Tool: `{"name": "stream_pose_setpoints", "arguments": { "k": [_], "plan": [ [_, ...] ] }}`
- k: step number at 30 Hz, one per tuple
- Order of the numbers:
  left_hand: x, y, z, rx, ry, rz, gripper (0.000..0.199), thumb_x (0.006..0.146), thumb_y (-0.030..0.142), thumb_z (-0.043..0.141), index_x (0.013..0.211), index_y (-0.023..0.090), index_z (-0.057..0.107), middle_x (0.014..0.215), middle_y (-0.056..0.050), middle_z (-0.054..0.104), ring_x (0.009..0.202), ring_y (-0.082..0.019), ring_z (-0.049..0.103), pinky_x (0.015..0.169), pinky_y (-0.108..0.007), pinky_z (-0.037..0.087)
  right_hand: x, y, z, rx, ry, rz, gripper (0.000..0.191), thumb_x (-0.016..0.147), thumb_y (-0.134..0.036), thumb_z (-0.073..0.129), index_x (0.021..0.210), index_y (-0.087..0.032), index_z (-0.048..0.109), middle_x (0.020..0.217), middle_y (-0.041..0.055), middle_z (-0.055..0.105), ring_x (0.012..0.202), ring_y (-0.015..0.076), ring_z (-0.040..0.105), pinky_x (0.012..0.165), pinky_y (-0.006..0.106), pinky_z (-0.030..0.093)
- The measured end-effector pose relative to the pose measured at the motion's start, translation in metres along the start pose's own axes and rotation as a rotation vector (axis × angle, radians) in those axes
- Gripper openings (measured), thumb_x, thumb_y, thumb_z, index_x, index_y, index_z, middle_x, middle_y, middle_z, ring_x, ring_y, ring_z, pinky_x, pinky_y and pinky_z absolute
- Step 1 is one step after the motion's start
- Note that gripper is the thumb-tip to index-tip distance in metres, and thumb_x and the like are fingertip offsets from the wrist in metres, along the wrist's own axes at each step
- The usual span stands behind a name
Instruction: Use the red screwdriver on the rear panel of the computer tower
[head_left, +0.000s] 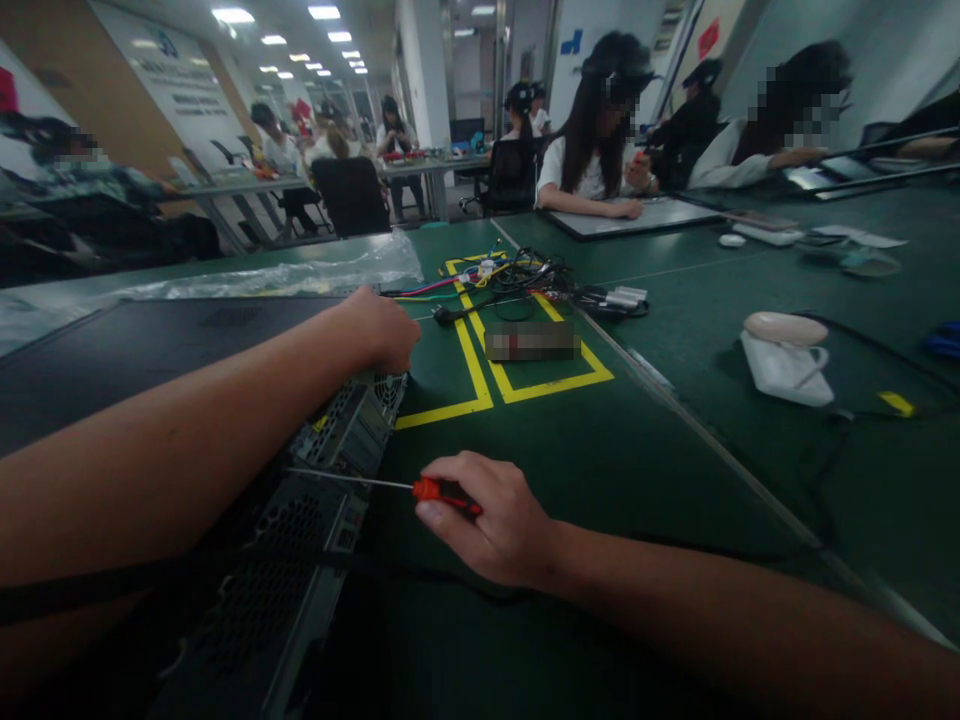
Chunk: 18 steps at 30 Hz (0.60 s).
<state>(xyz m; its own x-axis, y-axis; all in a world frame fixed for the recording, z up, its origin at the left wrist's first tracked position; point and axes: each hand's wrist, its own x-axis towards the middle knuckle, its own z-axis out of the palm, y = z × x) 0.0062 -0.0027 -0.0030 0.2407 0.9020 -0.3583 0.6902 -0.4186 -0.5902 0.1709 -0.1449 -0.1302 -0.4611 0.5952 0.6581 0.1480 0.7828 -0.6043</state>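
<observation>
A black computer case (127, 345) lies on its side at the left, its rear panel facing the middle of the table. My right hand (495, 515) is closed around the red handle of a screwdriver (426, 488). The long thin shaft points left, and its tip meets the case's rear panel (349, 450) near the slots. Across the case stretches my left arm, with my left hand (382, 332) curled over the far rear corner, just above a round fan grille (390, 390). The fingers of that hand are mostly hidden from view.
Tangled cables (532, 272) and a blurred-out box (532, 342) lie by yellow tape (480, 375) on the green table. Clear plastic wrap (330, 268) sits behind the case. A white object with a beige top (787, 365) stands right. Several people work beyond.
</observation>
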Motion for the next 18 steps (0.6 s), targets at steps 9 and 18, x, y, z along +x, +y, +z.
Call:
{"name": "stream_pose_setpoints", "arguments": {
  "k": [9,18],
  "plan": [
    [0.0004,-0.0005,0.0012,-0.011,0.019,0.015,0.039,0.085,0.033,0.050,0.114,0.021,0.074,0.124,-0.017,0.073,0.115,-0.037,0.064,0.092,-0.055,0.047,0.0003,0.0008,0.0027,0.033,0.031,0.010,0.023,0.091,-0.030,0.066,0.109,-0.017,0.061,0.089,0.0044,0.070,0.070,0.0147,0.064,0.068,0.026,0.054],
    [-0.0028,-0.0005,-0.0009,-0.033,0.018,0.012,0.040,0.085,0.034,0.051,0.114,0.023,0.075,0.124,-0.015,0.073,0.115,-0.035,0.063,0.095,-0.053,0.046,0.0011,-0.0004,0.0008,0.028,-0.006,0.009,0.013,0.093,-0.027,0.064,0.102,-0.018,0.060,0.088,0.0039,0.069,0.071,0.0143,0.064,0.068,0.026,0.053]
  ]
}}
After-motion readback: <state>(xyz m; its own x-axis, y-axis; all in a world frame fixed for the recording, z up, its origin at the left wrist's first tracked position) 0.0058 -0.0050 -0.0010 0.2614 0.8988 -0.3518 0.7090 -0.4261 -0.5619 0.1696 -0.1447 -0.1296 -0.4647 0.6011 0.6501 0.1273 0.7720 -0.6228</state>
